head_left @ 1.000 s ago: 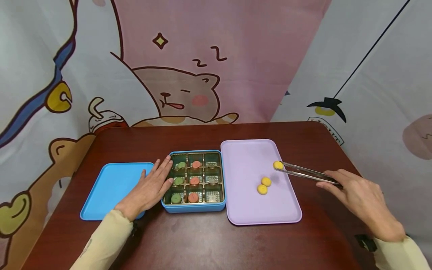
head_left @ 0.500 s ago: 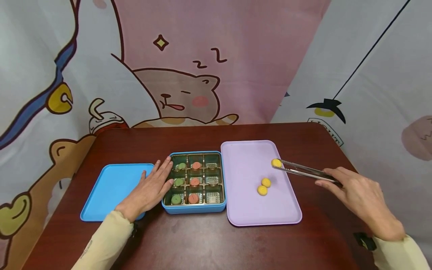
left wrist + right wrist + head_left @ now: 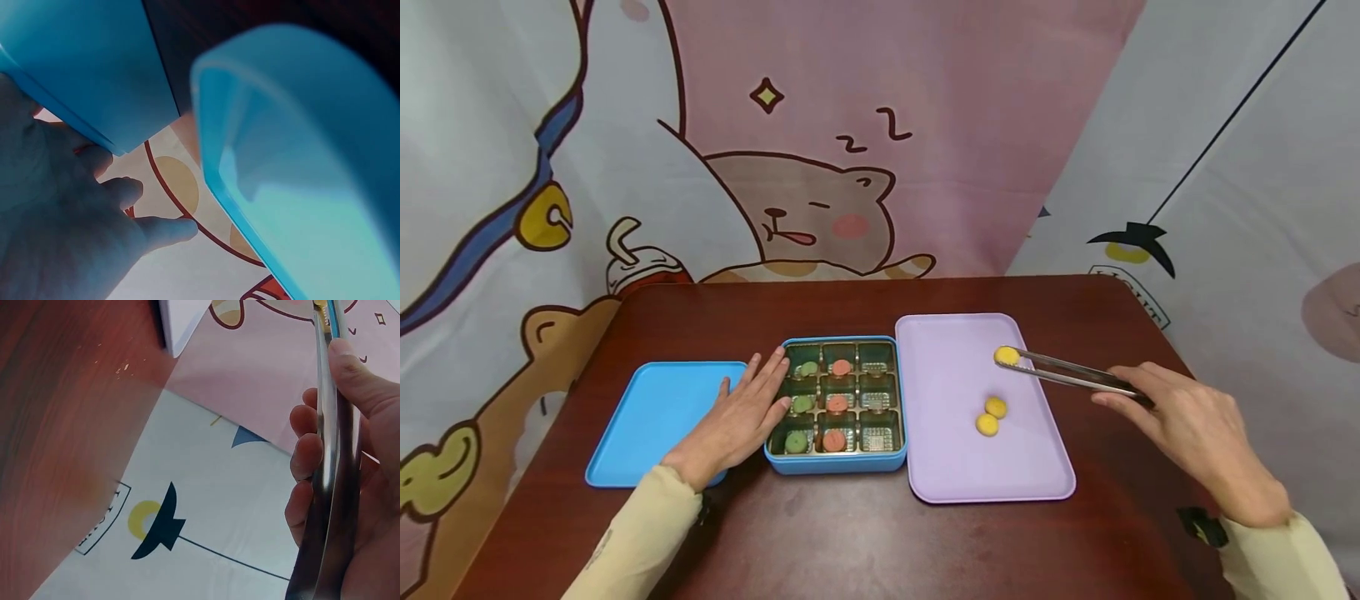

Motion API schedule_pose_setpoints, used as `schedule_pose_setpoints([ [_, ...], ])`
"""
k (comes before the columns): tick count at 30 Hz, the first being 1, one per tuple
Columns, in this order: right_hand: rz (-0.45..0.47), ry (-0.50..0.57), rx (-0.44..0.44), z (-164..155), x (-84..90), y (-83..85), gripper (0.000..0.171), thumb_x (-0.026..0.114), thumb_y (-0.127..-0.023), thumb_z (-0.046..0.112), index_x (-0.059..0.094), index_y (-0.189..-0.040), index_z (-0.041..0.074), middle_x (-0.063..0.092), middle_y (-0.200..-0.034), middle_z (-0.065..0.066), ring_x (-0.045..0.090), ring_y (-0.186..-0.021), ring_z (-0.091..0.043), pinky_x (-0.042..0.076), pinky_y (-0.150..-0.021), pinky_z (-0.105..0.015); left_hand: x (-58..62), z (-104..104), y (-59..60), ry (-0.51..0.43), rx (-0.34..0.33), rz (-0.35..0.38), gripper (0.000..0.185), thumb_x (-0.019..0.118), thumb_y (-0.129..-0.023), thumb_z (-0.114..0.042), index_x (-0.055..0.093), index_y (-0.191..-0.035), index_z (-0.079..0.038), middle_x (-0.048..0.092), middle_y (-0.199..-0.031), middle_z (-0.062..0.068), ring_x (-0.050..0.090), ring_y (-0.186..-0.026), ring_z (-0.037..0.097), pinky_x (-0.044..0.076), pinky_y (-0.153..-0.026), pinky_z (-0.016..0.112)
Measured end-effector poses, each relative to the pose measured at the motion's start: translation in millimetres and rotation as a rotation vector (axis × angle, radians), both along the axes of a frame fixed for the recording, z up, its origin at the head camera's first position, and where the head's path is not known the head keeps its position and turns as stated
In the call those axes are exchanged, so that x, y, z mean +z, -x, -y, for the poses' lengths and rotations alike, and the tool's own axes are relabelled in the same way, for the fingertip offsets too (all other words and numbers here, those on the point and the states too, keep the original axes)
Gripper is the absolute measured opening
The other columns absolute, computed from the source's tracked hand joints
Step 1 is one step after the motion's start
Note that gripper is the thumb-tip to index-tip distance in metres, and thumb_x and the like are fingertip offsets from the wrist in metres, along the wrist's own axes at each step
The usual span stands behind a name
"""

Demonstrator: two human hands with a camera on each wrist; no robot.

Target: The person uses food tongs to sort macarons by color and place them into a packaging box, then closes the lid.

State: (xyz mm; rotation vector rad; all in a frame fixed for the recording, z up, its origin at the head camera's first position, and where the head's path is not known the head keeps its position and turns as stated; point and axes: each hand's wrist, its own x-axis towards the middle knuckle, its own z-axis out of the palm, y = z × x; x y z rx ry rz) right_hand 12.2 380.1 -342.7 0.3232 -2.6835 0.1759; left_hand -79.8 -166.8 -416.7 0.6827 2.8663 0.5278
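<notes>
The yellow ball (image 3: 1006, 356) is pinched between the tips of the tongs (image 3: 1063, 372), held just above the far right part of the lilac tray (image 3: 947, 467). It looks small, light and probably soft, so a hard squeeze could dent it, and its round shape could roll out of smooth metal tips; taking it across its widest part, as here, seems the safest hold.

The right hand (image 3: 1187, 429) grips the tongs near their back end, thumb on top and fingers curled beneath, squeezing them closed on the ball. Two more yellow balls (image 3: 991, 416) lie touching each other on the tray, nearer the person than the held one.

Left of the tray, just beside it, stands the blue box (image 3: 837, 462) with nine compartments: green pieces (image 3: 801, 403) fill the left column, red pieces (image 3: 837, 402) the middle one, and the right column holds none. The left hand (image 3: 741, 417) lies flat with straight fingers against the box's left edge, partly over the blue lid (image 3: 647, 425) lying further left. All sit on a dark wooden table (image 3: 850, 542).
</notes>
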Motion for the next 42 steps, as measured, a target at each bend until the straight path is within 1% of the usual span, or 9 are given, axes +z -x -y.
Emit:
schedule_pose_setpoints([
  [5,-0.002,0.002,0.010,7.7,-0.3,4.6,0.042,0.091,-0.075,0.037,0.077,-0.110,0.019,0.057,-0.081,0.012,0.043,-0.060,-0.005,0.033,-0.045,-0.031,-0.6,0.3,-0.6,0.001,0.006,0.007,0.065,0.041,-0.113,-0.038,0.018,-0.167,-0.010,0.005,-0.175,0.004,0.007,-0.158,0.039,0.012,-0.114,0.078],
  [9,-0.009,0.006,0.020,12.4,0.8,8.7,0.041,0.092,-0.075,0.036,0.077,-0.110,0.020,0.054,-0.078,0.013,0.042,-0.059,-0.004,0.031,-0.045,-0.029,-0.3,0.6,-1.7,0.003,0.007,-0.001,0.065,0.041,-0.113,-0.038,0.019,-0.167,-0.010,0.006,-0.175,0.004,0.008,-0.158,0.040,0.012,-0.114,0.079],
  [15,-0.029,-0.006,0.047,19.6,3.1,14.3,0.041,0.092,-0.075,0.036,0.077,-0.108,0.017,0.055,-0.077,0.011,0.040,-0.059,-0.005,0.029,-0.044,-0.025,1.0,0.1,-3.2,-0.010,0.007,0.001,0.065,0.041,-0.113,-0.038,0.019,-0.167,-0.010,0.006,-0.174,0.004,0.007,-0.158,0.038,0.012,-0.114,0.078],
  [21,-0.056,-0.008,0.086,28.1,5.5,21.7,0.041,0.092,-0.073,0.034,0.077,-0.106,0.016,0.054,-0.076,0.010,0.039,-0.057,-0.006,0.028,-0.044,-0.024,1.5,0.0,-2.2,0.003,0.009,-0.004,0.066,0.040,-0.113,-0.038,0.017,-0.167,-0.009,0.005,-0.175,0.006,0.007,-0.158,0.039,0.012,-0.114,0.078],
  [26,-0.047,-0.003,0.096,35.2,8.0,26.7,0.039,0.093,-0.073,0.033,0.077,-0.105,0.016,0.052,-0.075,0.010,0.038,-0.056,-0.006,0.027,-0.044,-0.024,1.2,-0.5,-1.6,0.006,0.009,-0.004,0.067,0.041,-0.113,-0.037,0.015,-0.167,-0.008,0.003,-0.175,0.006,0.007,-0.158,0.039,0.012,-0.114,0.078],
  [30,-0.042,0.003,0.102,39.9,9.2,29.6,0.039,0.093,-0.073,0.031,0.077,-0.105,0.017,0.051,-0.075,0.010,0.039,-0.057,-0.007,0.027,-0.045,-0.024,0.5,-0.3,-1.4,0.006,0.007,-0.001,0.067,0.038,-0.113,-0.040,0.014,-0.167,-0.008,0.002,-0.175,0.006,0.006,-0.158,0.039,0.012,-0.115,0.077],
  [36,-0.049,0.017,0.126,46.3,10.1,33.6,0.036,0.091,-0.076,0.033,0.077,-0.106,0.018,0.053,-0.076,0.011,0.041,-0.059,-0.007,0.029,-0.047,-0.024,-0.6,0.6,-1.6,0.007,0.010,0.009,0.069,0.031,-0.113,-0.047,0.012,-0.168,-0.009,-0.001,-0.175,0.007,0.006,-0.158,0.039,0.011,-0.116,0.076],
  [42,-0.060,0.036,0.149,53.0,10.4,38.6,0.037,0.092,-0.075,0.030,0.077,-0.107,0.018,0.053,-0.077,0.012,0.040,-0.059,-0.006,0.031,-0.046,-0.024,-1.0,1.7,-2.0,-0.006,0.020,0.011,0.071,0.031,-0.113,-0.048,0.010,-0.167,-0.007,0.001,-0.174,0.010,0.006,-0.158,0.038,0.012,-0.116,0.076],
])
